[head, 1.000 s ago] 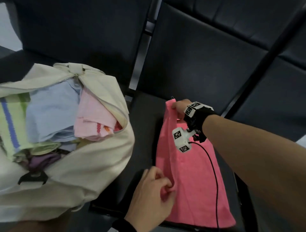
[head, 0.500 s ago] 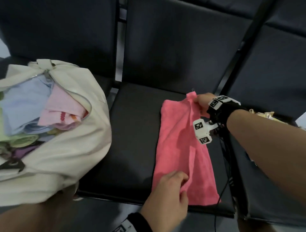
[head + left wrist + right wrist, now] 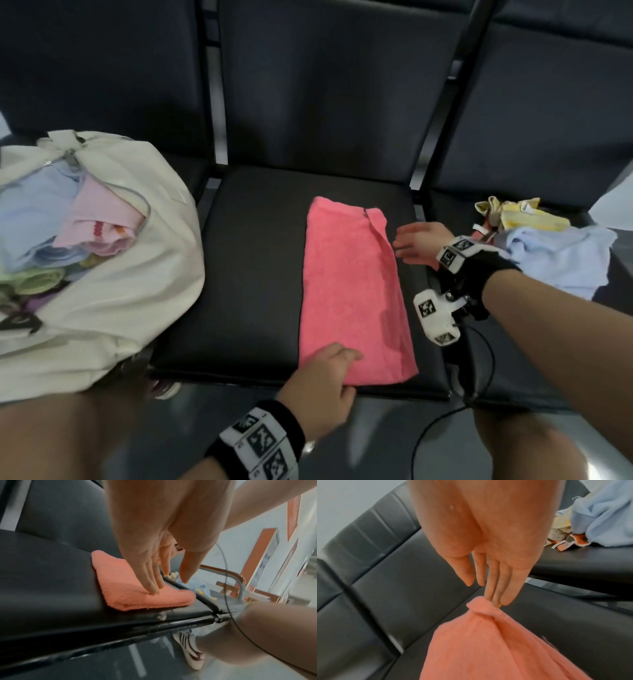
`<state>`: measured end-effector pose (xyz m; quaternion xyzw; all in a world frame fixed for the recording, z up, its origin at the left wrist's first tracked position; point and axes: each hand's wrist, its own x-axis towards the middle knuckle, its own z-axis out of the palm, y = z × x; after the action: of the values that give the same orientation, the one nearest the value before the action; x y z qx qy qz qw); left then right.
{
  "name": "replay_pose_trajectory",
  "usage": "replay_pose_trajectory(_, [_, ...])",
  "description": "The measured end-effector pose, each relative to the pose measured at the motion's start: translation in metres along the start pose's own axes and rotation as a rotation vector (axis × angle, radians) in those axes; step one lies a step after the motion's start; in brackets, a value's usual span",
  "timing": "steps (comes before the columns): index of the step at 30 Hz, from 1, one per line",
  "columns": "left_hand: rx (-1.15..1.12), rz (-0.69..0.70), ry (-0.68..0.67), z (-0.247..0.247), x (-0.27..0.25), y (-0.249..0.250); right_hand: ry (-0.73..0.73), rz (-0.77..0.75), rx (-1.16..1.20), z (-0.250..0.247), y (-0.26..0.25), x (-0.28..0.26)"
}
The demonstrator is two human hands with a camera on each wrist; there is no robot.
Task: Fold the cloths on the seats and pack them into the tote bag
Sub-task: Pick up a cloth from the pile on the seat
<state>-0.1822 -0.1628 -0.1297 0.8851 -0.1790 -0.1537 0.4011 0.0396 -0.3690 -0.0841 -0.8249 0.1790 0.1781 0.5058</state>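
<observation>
On the black seat (image 3: 260, 274) lies a pink cloth (image 3: 352, 291).

Dim, soft indoor light throughout, slight motion blur, and strong wide-angle stretching at both wrist views' edges.

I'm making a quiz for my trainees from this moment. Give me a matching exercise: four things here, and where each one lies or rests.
Things:
1. pink cloth
2. tote bag
3. light blue cloth
4. left hand

Places:
A. unfolded on the right seat
B. on the left seat, holding folded cloths
C. fingers on the pink cloth's near end
D. folded on the middle seat

Pairs: 1-D, 2-B, 3-A, 4-C
</observation>
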Motion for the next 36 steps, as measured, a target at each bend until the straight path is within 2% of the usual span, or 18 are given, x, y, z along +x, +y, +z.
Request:
replay_pose_trajectory(2, [0.136, 0.036, 0.062, 0.003, -0.003, -0.008, -0.009, -0.068, -0.147, 0.008, 0.019, -0.026])
replay_pose_trajectory(5, [0.256, 0.002, 0.138, -0.001, -0.005, -0.01, -0.054, -0.242, -0.336, 0.019, 0.044, -0.068])
replay_pose_trajectory(8, [0.371, -0.081, 0.097, -0.002, -0.005, -0.01, -0.119, -0.426, -0.529, 0.029, 0.063, -0.105])
replay_pose_trajectory(10, [0.417, -0.103, 0.064, 0.0, -0.006, -0.01, -0.234, -0.519, -0.646, 0.036, 0.078, -0.117])
replay_pose_trajectory(12, [0.442, -0.092, 0.064, 0.006, -0.007, -0.013, -0.339, -0.551, -0.78, 0.04, 0.095, -0.117])
replay_pose_trajectory(14, [0.47, -0.085, 0.077, 0.011, -0.006, -0.019, -0.37, -0.561, -0.834, 0.041, 0.114, -0.114])
replay_pose_trajectory(22, [0.503, -0.082, 0.134, 0.015, -0.003, -0.023, -0.142, -0.838, -0.851, 0.048, 0.163, -0.128])
replay_pose_trajectory(26, [0.544, -0.101, 0.157, 0.02, -0.007, -0.02, -0.156, -0.861, -0.827, 0.045, 0.161, -0.125])
replay_pose_trajectory(32, [0.542, -0.119, 0.246, 0.024, -0.012, -0.018, -0.151, -0.925, -0.669, 0.041, 0.168, -0.125])
replay_pose_trajectory(36, [0.574, -0.117, 0.232, 0.025, -0.014, -0.016, -0.144, -0.914, -0.599, 0.035, 0.168, -0.124])
